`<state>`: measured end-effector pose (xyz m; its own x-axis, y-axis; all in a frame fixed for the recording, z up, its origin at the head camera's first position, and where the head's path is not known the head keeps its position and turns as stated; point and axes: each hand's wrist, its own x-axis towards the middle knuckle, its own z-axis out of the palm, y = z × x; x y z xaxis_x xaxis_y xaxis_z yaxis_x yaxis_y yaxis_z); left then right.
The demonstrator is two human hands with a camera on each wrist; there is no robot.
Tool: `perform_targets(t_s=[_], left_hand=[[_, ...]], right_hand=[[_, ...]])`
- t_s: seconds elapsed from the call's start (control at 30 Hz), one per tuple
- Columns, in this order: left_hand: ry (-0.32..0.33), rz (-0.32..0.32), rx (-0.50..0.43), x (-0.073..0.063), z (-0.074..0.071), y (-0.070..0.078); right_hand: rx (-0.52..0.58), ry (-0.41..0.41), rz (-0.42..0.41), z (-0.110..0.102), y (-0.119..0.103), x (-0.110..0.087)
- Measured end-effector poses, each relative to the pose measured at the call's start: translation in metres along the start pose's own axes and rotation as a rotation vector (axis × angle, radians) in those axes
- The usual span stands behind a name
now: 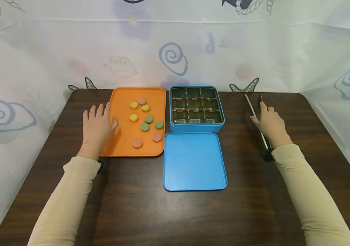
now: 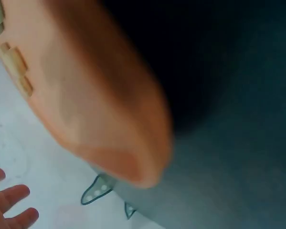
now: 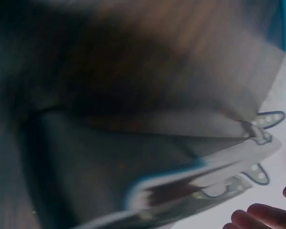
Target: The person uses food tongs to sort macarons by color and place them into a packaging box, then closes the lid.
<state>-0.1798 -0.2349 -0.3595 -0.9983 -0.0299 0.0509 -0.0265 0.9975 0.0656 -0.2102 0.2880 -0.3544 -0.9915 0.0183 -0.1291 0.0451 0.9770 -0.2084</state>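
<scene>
My left hand (image 1: 96, 128), fingers spread, hovers at the left edge of the orange tray (image 1: 116, 102). On that tray lie several small round macaron-like pieces in yellow, such as this yellow piece (image 1: 134, 118), with a green piece (image 1: 145, 127) and a pink piece (image 1: 137, 143) among the others. Over at the right, my right hand (image 1: 271, 124) is beside a thin upright glossy panel (image 1: 256, 119) with a white edge. In the right wrist view its fingers (image 3: 269, 217) look loosely extended near the panel's end; I cannot tell whether they touch it.
A blue box (image 1: 197, 128) with a dark insert of several compartments stands right of the tray. Its flat blue lid (image 1: 194, 162) lies in front of it. Behind the dark wooden table (image 1: 125, 205) hangs a printed white curtain (image 1: 193, 54).
</scene>
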Motion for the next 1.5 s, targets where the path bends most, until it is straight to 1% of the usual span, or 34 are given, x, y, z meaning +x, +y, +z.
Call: perform_targets(t_s=[0.2, 0.33, 0.47, 0.7, 0.8, 0.93, 1.07, 1.23, 1.5], left_hand=[[-0.047, 0.074, -0.008, -0.004, 0.01, -0.009], [-0.093, 0.1, -0.024, -0.004, 0.016, -0.016], [-0.142, 0.122, -0.012, -0.002, 0.021, -0.023], [-0.194, 0.145, 0.013, 0.001, 0.025, -0.027], [-0.213, 0.145, 0.009, 0.002, 0.026, -0.028], [-0.254, 0.143, 0.021, 0.004, 0.027, -0.03], [-0.288, 0.148, 0.042, 0.006, 0.029, -0.031], [-0.306, 0.152, 0.054, 0.007, 0.031, -0.033], [-0.34, 0.154, 0.049, 0.01, 0.032, -0.039]], right_hand=[[-0.027, -0.036, 0.012, 0.009, 0.006, 0.001], [-0.032, -0.055, 0.012, 0.013, 0.006, 0.003], [-0.044, -0.054, 0.023, 0.017, 0.007, 0.005], [-0.032, -0.038, 0.024, 0.022, 0.01, 0.002], [-0.005, -0.015, 0.018, 0.022, 0.01, 0.002], [0.044, 0.006, 0.02, 0.023, 0.012, 0.003], [0.08, 0.051, 0.016, 0.025, 0.017, 0.003], [0.091, 0.146, -0.01, 0.025, 0.023, 0.0], [0.095, 0.299, -0.04, 0.014, 0.023, -0.006]])
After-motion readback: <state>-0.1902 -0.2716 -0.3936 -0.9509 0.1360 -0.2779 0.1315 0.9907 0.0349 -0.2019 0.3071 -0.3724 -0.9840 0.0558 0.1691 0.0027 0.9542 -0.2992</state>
